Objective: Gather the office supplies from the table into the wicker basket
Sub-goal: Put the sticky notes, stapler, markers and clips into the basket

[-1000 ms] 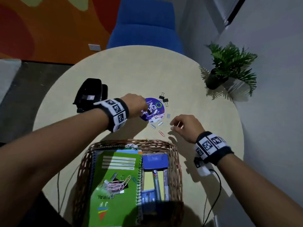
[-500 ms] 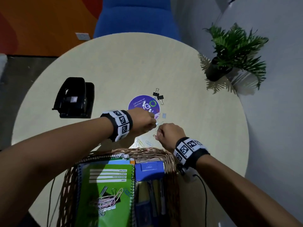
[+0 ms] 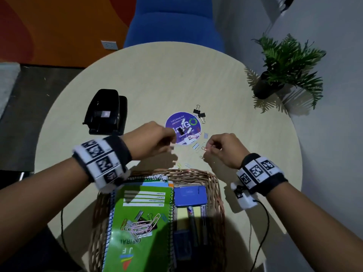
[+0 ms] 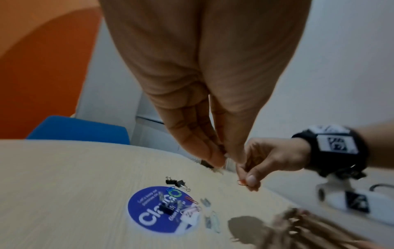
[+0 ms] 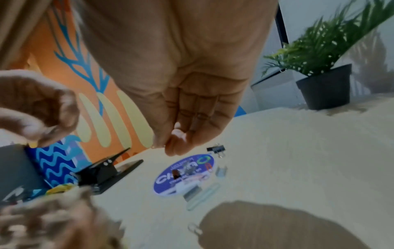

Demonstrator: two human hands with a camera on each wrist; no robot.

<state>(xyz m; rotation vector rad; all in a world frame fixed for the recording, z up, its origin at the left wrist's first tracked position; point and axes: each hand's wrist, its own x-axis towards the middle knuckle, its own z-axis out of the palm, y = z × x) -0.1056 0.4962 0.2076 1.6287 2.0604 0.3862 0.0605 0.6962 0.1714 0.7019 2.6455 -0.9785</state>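
Note:
Loose paper clips (image 3: 193, 136), staple strips (image 3: 205, 135) and black binder clips (image 3: 199, 112) lie on and around a round purple sticker (image 3: 176, 122) on the table. My right hand (image 3: 211, 149) hovers just right of them and pinches an orange paper clip (image 3: 204, 148), also seen in the left wrist view (image 4: 242, 182). My left hand (image 3: 172, 139) hangs over the sticker's left edge. Its thumb and fingertips (image 4: 215, 161) pinch a small pale piece that I cannot identify. The wicker basket (image 3: 214, 185) stands near me, holding a green notebook (image 3: 141, 242) topped with clips.
A black hole punch (image 3: 106, 112) sits at the table's left. A potted plant (image 3: 275, 75) stands at the right edge, a blue chair (image 3: 172, 22) behind the table. The basket also holds a blue box (image 3: 189, 196) and pens. A few clips (image 3: 187, 165) lie before the basket rim.
The two hands, close together low over the table half a second ago, have lifted and drawn apart. The right hand now carries an orange clip.

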